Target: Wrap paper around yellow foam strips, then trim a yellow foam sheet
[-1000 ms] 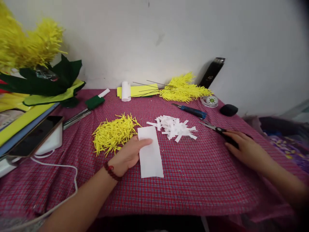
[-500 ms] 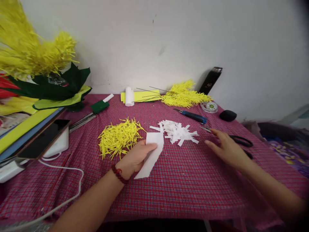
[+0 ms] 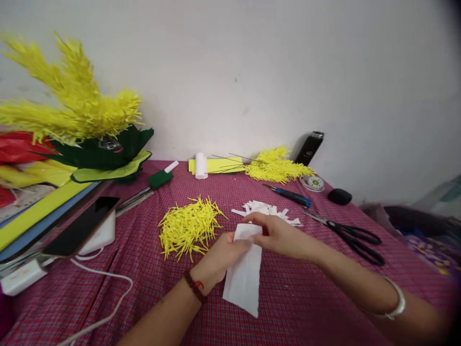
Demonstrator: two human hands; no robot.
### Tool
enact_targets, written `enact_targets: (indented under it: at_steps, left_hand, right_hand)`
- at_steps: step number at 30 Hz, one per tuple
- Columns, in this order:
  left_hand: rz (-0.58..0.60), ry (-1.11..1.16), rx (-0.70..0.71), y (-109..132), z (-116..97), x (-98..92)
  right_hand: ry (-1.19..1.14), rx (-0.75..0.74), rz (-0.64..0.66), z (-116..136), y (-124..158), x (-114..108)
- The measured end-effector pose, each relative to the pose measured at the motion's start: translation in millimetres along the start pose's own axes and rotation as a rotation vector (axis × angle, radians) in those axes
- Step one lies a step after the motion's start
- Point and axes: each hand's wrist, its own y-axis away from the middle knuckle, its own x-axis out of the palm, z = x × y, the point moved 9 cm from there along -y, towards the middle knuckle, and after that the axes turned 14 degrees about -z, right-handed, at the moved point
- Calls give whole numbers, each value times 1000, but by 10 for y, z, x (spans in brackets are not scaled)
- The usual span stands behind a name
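Observation:
A strip of white crepe paper [image 3: 245,278] hangs down toward me over the table. My left hand [image 3: 225,252] grips its left edge near the top, thumb across the front. From the right, my right hand [image 3: 279,233] pinches the same strip near its upper end; its fingertips are partly behind the paper. Just beyond my hands lies a heap of white paper cuttings [image 3: 264,207], partly covered by my right hand. Left of it spreads a pile of twisted yellow paper strands [image 3: 189,227]. Scissors [image 3: 345,233] rest on the cloth beyond my right forearm.
A blue utility knife [image 3: 290,195], black mouse [image 3: 340,196] and black flask [image 3: 310,148] stand or lie at the right. Along the wall are a white roll [image 3: 201,166] and yellow fringed stems [image 3: 277,166]. A phone [image 3: 82,226] and white cable [image 3: 108,317] occupy the left.
My right hand has moved left from beside the scissors to the white strip and taken hold of its upper part. The view has tilted up slightly.

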Motion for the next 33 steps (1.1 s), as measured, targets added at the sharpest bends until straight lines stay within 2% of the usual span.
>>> enact_targets:
  at_steps: [2, 4, 9, 12, 14, 17, 20, 23, 26, 29, 33]
  left_hand:
    - [-1, 4, -9, -14, 16, -10]
    - [-13, -1, 2, -23, -6, -34]
    - [12, -99, 49, -1, -97, -41]
    - [31, -137, 44, 14, -109, -31]
    - [33, -139, 38, 18, -110, -30]
    - [27, -125, 39, 23, -115, -26]
    - [55, -135, 38, 42, -95, 23]
    - [103, -191, 44, 64, -62, 89]
    - [111, -214, 48, 63, -53, 93]
    - [102, -211, 56, 54, -67, 71]
    - [117, -211, 66, 63, -66, 87]
  right_hand:
    - [-102, 120, -52, -65, -122, 5]
    - [-154, 296, -174, -296, -308, -127]
    - [-82, 482, -494, -839, -876, -743]
    - [-37, 529, -561, -1050, -1110, -952]
    - [9, 518, -532, -1116, -1197, -959]
    - [124, 440, -435, -1094, -1222, -801]
    - [255, 263, -276, -911, -1175, -443]
    - [358, 36, -46, -655, -1075, 28]
    - [474, -107, 107, -522, -943, 275]
    - [593, -145, 170, -576, -790, 216]
    - [698, -117, 209, -806, -476, -65]
